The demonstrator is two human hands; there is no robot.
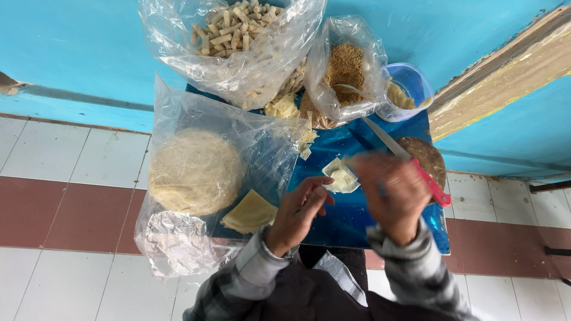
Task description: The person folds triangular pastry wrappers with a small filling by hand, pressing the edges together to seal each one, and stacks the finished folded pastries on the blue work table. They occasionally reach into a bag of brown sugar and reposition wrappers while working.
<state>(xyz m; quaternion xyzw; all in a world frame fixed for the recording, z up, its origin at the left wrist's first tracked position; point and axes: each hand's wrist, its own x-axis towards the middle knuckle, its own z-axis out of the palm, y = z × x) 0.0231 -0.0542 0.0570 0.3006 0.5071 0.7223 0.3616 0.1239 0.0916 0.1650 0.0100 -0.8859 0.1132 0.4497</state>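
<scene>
A small pale wrapper with white filling (341, 176) lies on the blue tray (351, 220). My left hand (296, 213) rests beside it, its fingertips touching the wrapper's left edge. My right hand (392, 191) is blurred just right of the wrapper, fingers curled; whether it holds anything I cannot tell. A knife with a red handle (416, 169) lies behind the right hand, its blade pointing up-left.
A clear bag holds a round stack of thin wrappers (195, 171) at left, with a folded quarter wrapper (251, 211) nearby. At the back sit a bag of rolled pieces (238, 30), a bag of brown crumbs (345, 68), a blue plastic tub (407, 89), and a brown round board (427, 157).
</scene>
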